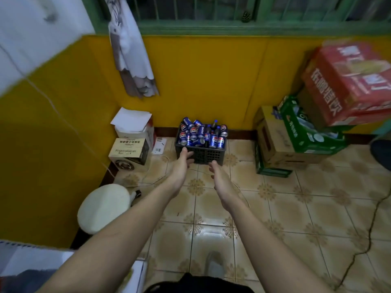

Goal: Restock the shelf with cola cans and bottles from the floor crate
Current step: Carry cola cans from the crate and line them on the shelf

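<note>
Tiled floor by the yellow wall, crate (201,155) heaped with cola cans (202,134), and my left hand (183,164) and right hand (218,176) were both spread wide and empty, so I figured grabbing one upright can off the top was safest.

The blue cola cans (213,140) look like glossy metal heaped in a matt black latticed plastic crate (208,155) on glazed, light-reflecting floor tiles (213,233), with matt brown cardboard boxes (277,142) beside it, shiny red printed cartons (347,85), and what seems a soft cloth-topped stool (103,208).
</note>
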The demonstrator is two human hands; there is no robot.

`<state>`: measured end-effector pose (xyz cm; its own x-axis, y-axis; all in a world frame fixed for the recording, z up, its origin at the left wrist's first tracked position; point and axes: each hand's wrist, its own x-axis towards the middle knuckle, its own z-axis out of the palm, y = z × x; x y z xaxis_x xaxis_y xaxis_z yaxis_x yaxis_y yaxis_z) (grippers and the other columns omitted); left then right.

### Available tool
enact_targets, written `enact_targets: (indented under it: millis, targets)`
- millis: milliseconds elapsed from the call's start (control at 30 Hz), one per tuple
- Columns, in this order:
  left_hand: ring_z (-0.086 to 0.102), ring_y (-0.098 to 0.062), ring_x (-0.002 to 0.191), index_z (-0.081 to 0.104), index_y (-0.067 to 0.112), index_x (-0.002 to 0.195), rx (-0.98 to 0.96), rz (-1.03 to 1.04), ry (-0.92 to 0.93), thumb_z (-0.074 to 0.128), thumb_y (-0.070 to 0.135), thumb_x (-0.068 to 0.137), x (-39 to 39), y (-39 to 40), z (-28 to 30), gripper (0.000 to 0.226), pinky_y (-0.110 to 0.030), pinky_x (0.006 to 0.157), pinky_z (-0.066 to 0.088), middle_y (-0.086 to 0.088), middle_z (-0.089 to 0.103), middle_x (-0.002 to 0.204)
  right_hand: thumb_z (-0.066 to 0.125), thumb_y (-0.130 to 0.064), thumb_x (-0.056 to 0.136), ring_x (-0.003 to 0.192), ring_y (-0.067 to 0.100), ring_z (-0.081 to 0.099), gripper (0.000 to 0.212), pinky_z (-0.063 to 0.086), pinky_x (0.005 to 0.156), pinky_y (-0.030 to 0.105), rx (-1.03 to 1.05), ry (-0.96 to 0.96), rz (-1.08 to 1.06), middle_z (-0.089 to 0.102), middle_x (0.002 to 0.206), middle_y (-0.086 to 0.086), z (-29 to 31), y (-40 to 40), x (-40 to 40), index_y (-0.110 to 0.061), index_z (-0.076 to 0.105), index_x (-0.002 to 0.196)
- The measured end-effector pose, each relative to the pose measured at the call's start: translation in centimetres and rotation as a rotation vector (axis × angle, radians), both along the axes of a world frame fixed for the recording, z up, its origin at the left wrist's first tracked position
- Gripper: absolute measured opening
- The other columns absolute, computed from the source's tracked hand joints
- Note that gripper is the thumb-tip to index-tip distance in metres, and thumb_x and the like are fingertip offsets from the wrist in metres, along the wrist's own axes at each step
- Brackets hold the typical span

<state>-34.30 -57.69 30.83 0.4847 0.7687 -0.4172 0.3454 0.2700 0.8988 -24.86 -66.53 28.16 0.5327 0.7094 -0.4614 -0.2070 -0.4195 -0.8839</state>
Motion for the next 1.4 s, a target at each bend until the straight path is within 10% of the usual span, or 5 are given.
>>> enact_targets:
  millis: [967,1200,1400]
  targets:
    - [0.046,-0.016,0.125,0.049,0.022,0.141,-0.293,-0.030,0.159,0.025,0.054,0.105,24.3,38.2,-15.3,0.054,-0.033,0.098,0.027,0.001,0.056,0.129,0.039,-0.044,0.105,0.116,0.010,0.043,0.042,0.033,0.100,0.031,-0.316,0.024,0.132,0.048,0.124,-0.010,-10.5,37.9,25.2,-0.024,0.049,0.141]
    - [0.055,-0.018,0.113,0.059,0.021,0.124,-0.344,0.105,0.272,0.043,0.042,0.104,29.0,43.5,-26.3,0.032,-0.030,0.090,0.037,-0.001,0.062,0.121,0.054,-0.039,0.099,0.104,0.021,0.060,0.039,0.051,0.093,0.039,-0.519,0.107,0.193,0.060,0.126,0.006,-22.1,44.1,30.6,-0.019,0.056,0.133]
    - [0.056,-0.006,0.080,0.058,0.008,0.130,-0.422,0.217,0.448,0.060,0.019,0.099,29.7,46.1,-40.9,0.033,-0.004,0.055,0.041,-0.010,0.064,0.115,0.063,-0.037,0.088,0.105,0.024,0.063,0.044,0.052,0.098,0.048,-0.678,0.217,0.287,0.063,0.123,0.008,-36.9,47.6,35.0,-0.017,0.059,0.128]
